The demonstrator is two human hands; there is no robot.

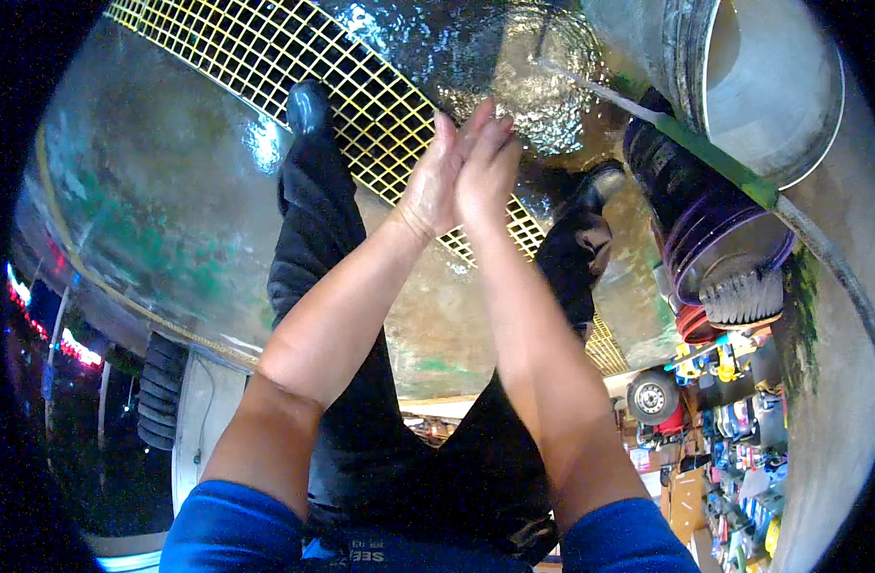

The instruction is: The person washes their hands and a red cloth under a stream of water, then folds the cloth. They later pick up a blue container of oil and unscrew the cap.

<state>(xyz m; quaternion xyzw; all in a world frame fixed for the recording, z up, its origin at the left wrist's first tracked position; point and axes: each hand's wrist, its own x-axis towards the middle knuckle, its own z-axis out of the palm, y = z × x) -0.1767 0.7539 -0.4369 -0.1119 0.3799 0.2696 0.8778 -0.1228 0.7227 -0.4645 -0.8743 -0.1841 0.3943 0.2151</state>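
Note:
My left hand (432, 191) and my right hand (485, 186) are pressed palm to palm in front of me, fingers stretched out and pointing away. Nothing shows between them, though the inner palms are hidden. Beneath them lies a yellow floor grating (380, 115) over a dark drain channel. Just past my fingertips, rippling water (552, 105) spreads on the floor. A hose (714, 158) with a green section and a pale end points into that water from the right; neither hand touches it.
My shoes (309, 107) stand on either side of the grating. At right are a large white bucket (777, 95), a dark tub with a purple rim (686, 277) and a pale-bristled brush (740, 299). A wheel (652, 397) and cluttered goods appear behind, with stacked tyres (160, 392) at left.

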